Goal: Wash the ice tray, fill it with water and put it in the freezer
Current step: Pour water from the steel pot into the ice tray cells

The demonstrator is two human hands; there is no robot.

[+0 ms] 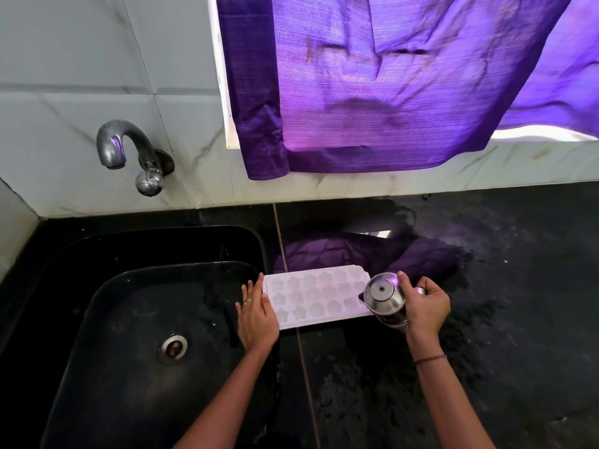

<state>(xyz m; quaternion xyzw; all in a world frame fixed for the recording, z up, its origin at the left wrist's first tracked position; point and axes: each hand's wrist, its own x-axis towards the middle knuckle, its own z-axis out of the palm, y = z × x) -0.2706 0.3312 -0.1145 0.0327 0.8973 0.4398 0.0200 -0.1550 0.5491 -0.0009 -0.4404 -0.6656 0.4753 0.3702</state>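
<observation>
We steady the ice tray (316,296) on the counter (486,319) with our flat, open left hand (257,315), our right hand (426,306) gripping a tipped steel cup (384,294) — filling seems underway, freezer remains.

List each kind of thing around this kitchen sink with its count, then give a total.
Ice tray: 1
Steel vessel: 1
Tap: 1
Sink: 1
Purple curtain: 1
Hands: 2, left hand and right hand
Total: 7
</observation>
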